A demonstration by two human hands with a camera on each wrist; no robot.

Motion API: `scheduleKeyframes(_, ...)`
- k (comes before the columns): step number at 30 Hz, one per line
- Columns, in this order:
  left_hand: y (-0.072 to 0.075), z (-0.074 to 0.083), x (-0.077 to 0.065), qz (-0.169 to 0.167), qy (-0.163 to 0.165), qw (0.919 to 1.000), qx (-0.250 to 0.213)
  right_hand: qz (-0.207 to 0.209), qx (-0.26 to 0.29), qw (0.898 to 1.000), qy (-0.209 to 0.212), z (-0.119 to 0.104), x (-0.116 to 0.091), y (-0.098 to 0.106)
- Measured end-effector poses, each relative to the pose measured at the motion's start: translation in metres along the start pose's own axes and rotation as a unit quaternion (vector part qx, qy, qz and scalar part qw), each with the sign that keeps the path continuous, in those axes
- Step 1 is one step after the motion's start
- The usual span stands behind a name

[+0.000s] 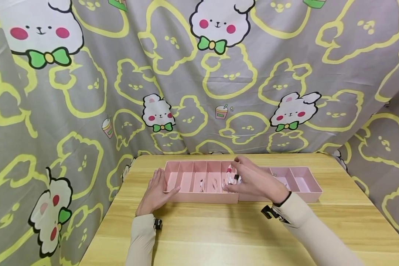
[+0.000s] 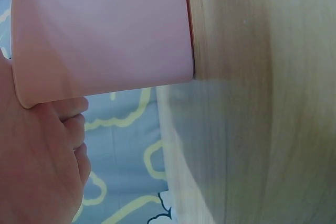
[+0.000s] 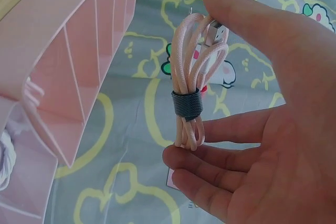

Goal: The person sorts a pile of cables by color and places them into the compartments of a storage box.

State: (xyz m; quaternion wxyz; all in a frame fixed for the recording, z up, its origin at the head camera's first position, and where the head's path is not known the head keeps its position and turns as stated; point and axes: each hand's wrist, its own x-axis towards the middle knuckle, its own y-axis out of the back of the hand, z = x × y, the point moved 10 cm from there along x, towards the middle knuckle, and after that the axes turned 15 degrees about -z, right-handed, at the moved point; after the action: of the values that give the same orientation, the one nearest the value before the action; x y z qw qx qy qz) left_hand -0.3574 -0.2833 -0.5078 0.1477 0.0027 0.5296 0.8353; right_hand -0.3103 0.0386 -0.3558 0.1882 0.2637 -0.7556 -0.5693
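Note:
My right hand (image 1: pixel 252 180) holds up a coiled pale pink cable (image 3: pixel 186 72) between thumb and fingertips. A dark strap (image 3: pixel 187 105) binds the coil, and a metal USB plug (image 3: pixel 214 33) shows near its top. In the head view this hand is over the right part of a long pink divided box (image 1: pixel 203 197) and hides some of it. My left hand (image 1: pixel 154 194) rests at that box's left end, fingers extended along the end wall and thumb at the near rim. Bundled cables (image 1: pixel 203 185) lie in middle compartments of the pink box.
A paler, lilac-pink divided box (image 1: pixel 314 197) stands against the pink box's right end, with a white coiled cable (image 3: pixel 6 158) inside. Both boxes sit on a wooden table (image 1: pixel 199 229). A patterned grey curtain (image 1: pixel 193 85) hangs behind the table and along its sides.

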Motion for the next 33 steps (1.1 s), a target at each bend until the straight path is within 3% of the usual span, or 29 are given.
scheduleKeyframes(12,0.002,0.002,-0.002,0.012,-0.006,0.9999,-0.003,-0.01,0.004,1.0,0.03,-0.015,0.021,-0.003)
scheduleKeyframes(33,0.002,0.002,-0.002,0.007,-0.003,1.0,-0.003,-0.034,0.01,0.999,0.028,-0.031,0.061,-0.021)
